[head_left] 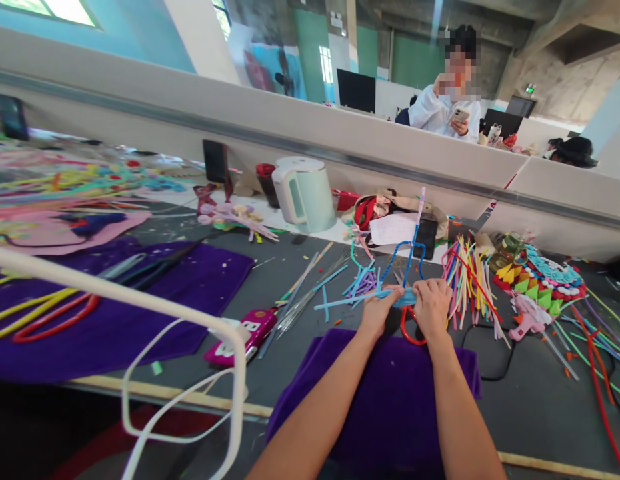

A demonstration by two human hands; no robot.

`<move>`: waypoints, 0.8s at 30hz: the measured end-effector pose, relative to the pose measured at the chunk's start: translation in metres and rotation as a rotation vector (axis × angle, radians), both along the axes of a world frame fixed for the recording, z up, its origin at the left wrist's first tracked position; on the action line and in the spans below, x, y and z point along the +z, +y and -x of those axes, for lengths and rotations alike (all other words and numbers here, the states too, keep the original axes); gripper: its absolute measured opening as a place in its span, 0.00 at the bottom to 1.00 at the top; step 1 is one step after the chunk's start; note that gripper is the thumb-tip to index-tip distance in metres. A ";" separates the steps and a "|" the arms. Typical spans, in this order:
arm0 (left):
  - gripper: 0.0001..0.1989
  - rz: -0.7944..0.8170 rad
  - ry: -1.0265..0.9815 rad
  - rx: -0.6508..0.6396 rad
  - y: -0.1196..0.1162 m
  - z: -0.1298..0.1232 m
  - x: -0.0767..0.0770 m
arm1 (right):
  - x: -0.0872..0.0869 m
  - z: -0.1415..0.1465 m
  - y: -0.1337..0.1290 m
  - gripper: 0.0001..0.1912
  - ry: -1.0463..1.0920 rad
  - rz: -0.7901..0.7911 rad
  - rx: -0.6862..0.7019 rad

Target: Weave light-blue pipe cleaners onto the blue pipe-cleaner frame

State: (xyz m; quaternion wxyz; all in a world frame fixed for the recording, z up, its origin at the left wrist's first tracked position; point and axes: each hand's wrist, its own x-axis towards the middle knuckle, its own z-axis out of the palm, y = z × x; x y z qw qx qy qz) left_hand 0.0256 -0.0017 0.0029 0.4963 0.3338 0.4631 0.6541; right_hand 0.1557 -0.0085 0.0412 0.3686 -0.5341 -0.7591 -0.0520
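My left hand and my right hand are close together over the table, fingers closed on light blue pipe cleaners. One loose light blue length sticks out to the left past my left hand. Behind my fingers stands a bent dark blue pipe cleaner piece with a pale lilac upper tip; whether it joins what I hold cannot be seen. Red-handled scissors lie beneath my hands, partly covered. A folded purple cloth is under my forearms.
Cut pipe cleaners form a bundle at right, beside a pink glue gun. Left are a magenta package, thin wires and another purple cloth. A pale green kettle stands behind. A white tubular frame crosses the left foreground.
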 end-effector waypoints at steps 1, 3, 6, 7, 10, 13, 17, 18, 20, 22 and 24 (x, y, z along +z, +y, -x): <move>0.11 0.009 -0.005 -0.002 0.000 0.000 0.000 | 0.000 0.000 0.000 0.06 -0.007 0.004 -0.006; 0.10 0.019 -0.020 -0.006 -0.001 0.000 0.001 | 0.002 0.000 0.000 0.06 -0.012 0.015 -0.017; 0.11 0.022 -0.057 -0.003 -0.002 0.000 0.003 | 0.002 0.000 -0.001 0.06 0.009 0.035 -0.031; 0.11 0.026 -0.072 -0.005 -0.002 0.001 0.003 | 0.002 -0.001 -0.001 0.06 0.025 0.041 -0.028; 0.13 0.056 -0.141 -0.035 -0.002 0.003 0.003 | -0.005 -0.009 0.005 0.05 0.137 0.061 0.013; 0.16 0.098 -0.235 -0.043 0.000 0.007 0.003 | -0.015 -0.020 0.015 0.06 0.394 0.062 0.008; 0.16 0.096 -0.318 -0.019 0.002 0.010 0.004 | -0.021 -0.028 0.021 0.08 0.731 0.049 -0.064; 0.15 0.100 -0.326 -0.013 0.003 0.010 0.004 | -0.020 -0.027 0.020 0.08 0.743 0.027 -0.056; 0.15 0.113 -0.333 -0.002 0.003 0.010 0.004 | -0.015 -0.022 0.014 0.08 0.667 -0.043 -0.011; 0.15 0.120 -0.334 -0.002 0.003 0.010 0.004 | -0.009 -0.015 0.007 0.08 0.504 -0.115 0.043; 0.16 0.119 -0.331 -0.003 0.003 0.010 0.003 | -0.003 -0.008 0.000 0.08 0.339 -0.174 0.051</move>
